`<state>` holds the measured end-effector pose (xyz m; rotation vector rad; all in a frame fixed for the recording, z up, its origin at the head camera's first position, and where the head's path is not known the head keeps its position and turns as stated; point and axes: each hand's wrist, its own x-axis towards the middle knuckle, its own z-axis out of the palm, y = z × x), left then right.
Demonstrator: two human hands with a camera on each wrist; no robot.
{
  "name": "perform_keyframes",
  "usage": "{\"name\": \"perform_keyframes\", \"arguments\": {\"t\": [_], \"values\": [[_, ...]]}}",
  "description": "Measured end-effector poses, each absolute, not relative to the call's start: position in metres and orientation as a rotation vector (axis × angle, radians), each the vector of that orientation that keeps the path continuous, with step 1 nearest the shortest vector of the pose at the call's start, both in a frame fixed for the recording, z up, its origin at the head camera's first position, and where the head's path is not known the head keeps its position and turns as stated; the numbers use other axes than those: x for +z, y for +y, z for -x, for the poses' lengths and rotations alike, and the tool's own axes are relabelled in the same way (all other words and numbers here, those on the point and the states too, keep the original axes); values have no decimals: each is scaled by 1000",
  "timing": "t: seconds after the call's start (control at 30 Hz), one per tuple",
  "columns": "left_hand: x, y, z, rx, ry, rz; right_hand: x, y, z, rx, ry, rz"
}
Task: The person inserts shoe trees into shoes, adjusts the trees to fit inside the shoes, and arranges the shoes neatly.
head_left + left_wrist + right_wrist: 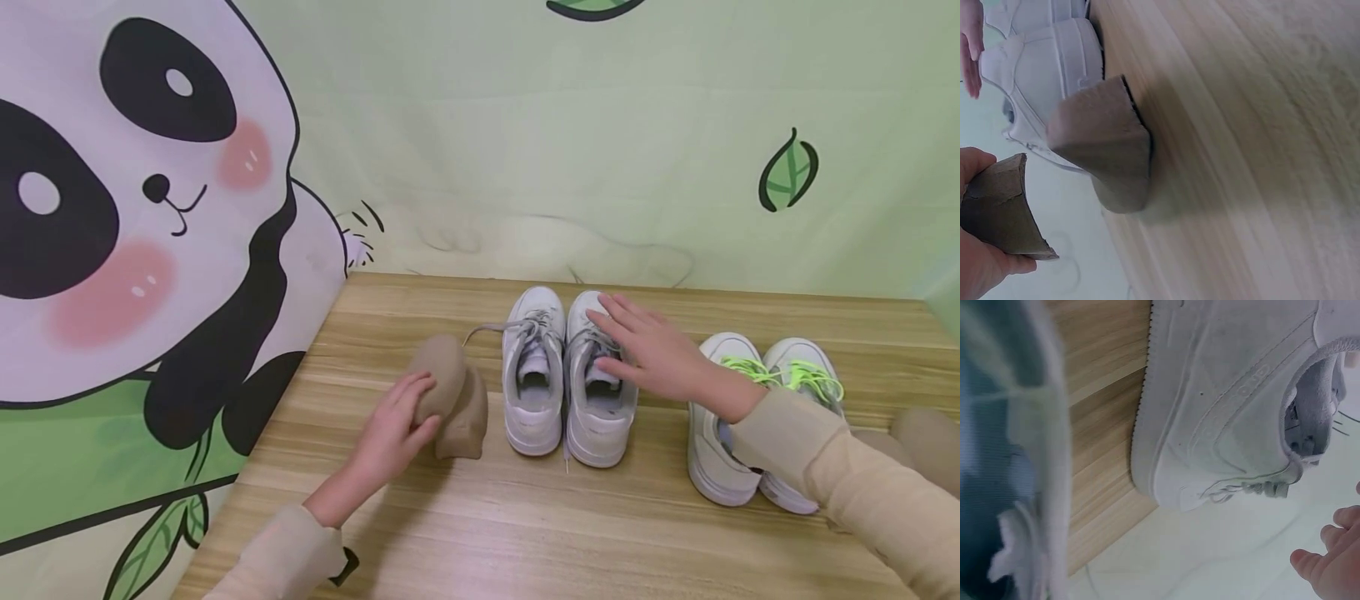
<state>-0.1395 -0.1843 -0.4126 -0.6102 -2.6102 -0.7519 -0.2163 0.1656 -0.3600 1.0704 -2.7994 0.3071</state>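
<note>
The left hand pinches 1 brown moulded piece while the right hand, fingers apart, hovers above a white shoe.

- Your left forearm comes in low, angled up and rightward.
- Left hand: thumb and fingers bent in a grip, thumb opposing.
- Your right forearm reaches in from lower right, slanting leftward.
- Right hand: fingers extended, thumb held apart, well clear of your left.

Brown insert, grey-laced white shoes
</note>
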Motion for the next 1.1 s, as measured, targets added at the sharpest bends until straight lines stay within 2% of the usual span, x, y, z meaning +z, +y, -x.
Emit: {"name": "perform_keyframes", "arguments": {"t": [1.1], "values": [[-377, -159, 128, -841, -2668, 809, -365, 121, 229, 242, -2836, -1240]]}}
